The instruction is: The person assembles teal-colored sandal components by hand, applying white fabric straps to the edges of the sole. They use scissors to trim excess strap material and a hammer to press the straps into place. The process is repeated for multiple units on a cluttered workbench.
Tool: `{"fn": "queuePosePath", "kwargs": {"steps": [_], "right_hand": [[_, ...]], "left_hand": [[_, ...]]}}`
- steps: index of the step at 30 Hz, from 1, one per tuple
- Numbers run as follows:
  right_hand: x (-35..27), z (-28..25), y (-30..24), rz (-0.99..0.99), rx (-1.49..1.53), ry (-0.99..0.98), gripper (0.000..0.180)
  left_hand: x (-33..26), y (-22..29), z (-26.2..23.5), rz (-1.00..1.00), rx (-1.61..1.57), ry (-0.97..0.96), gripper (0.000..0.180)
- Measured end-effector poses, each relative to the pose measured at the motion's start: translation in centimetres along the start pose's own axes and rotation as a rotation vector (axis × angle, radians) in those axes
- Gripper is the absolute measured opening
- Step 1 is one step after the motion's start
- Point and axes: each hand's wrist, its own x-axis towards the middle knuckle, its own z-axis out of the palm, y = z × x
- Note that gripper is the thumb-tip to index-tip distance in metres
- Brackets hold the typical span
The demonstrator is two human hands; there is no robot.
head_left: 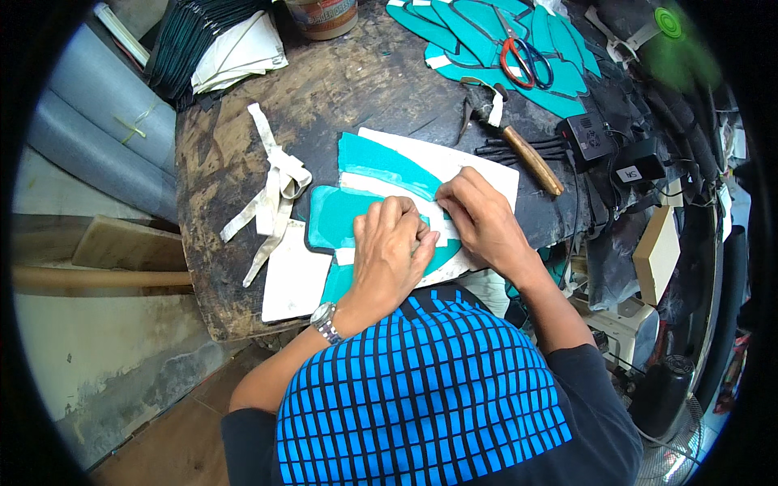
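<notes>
- The bench [243, 146] was dark, scuffed wood; a concrete floor lay left of the fingers.
- Left hand [389, 251] pressed, fingers curled together, on a teal piece [340, 215] over a white board [478, 166].
- Right hand [482, 219] pinched the white tape [438, 215] on it.
- Beyond the fingers: scissors [523, 61], a wooden-handled tool [531, 158].

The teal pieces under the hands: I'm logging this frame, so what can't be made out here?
Head view only:
- Teal pieces: middle hidden by the left hand and right hand.
- Fingers: tips curled under, any tool unseen.
- Scissors: blade tips lost among teal cutouts.
- Jar: cut off by the top edge.
</notes>
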Motion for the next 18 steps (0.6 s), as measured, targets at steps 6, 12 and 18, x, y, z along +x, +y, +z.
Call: {"fn": "queuePosePath", "kwargs": {"steps": [6,12,18], "right_hand": [[-1.7,-0.4,1.7,-0.225,-0.057,-0.056,0.054],[-2.1,-0.9,1.7,-0.299,-0.223,-0.110,0.050],[1.2,-4.9,5.2,-0.055,-0.586,0.310,0.039]], "left_hand": [[0.0,-0.3,0.0,0.018,-0.028,0.019,0.016],[0.1,-0.1,-0.1,0.030,0.000,0.001,0.015],[-0.1,-0.1,-0.4,0.037,-0.033,0.002,0.016]]}}
